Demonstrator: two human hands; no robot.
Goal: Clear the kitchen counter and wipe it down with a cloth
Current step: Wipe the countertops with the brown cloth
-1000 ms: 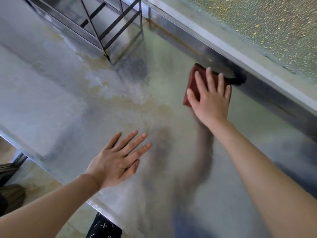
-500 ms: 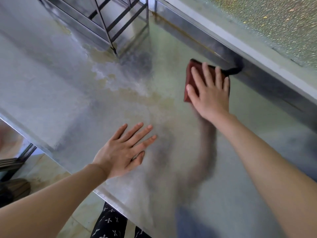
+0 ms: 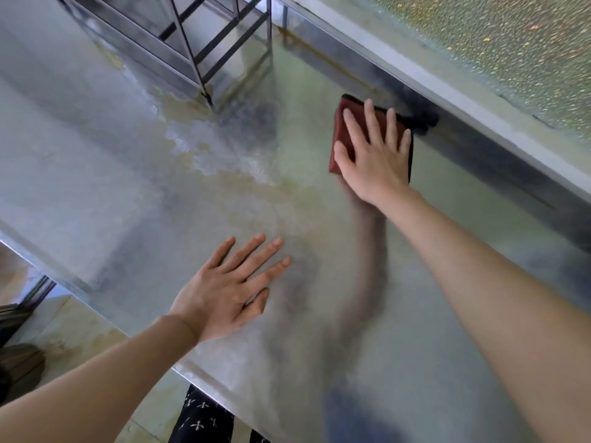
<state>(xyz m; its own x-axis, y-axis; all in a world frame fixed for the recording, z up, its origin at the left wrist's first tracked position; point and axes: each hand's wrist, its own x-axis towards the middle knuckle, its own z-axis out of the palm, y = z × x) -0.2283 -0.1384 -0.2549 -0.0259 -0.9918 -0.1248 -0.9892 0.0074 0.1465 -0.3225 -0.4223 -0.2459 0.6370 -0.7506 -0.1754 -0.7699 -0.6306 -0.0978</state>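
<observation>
Stainless counter (image 3: pixel 96 187) carries a pale stained patch (image 3: pixel 224 161) below the wire rack (image 3: pixel 191 49). At the back edge, the right hand (image 3: pixel 374 161) presses the folded red cloth (image 3: pixel 380 121), fingers straight; the patch lies to its left. The left hand (image 3: pixel 228 292) rests flat, empty.

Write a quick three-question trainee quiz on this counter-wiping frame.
1. True or false: the left hand grips the red cloth.
2. The right hand is: A) flat on the cloth, B) in a fist, C) lifting the cloth.
3. What stands on the counter at its far left?
Key: 1 false, it is open and apart from the cloth; 2 A; 3 a metal rack.
</observation>
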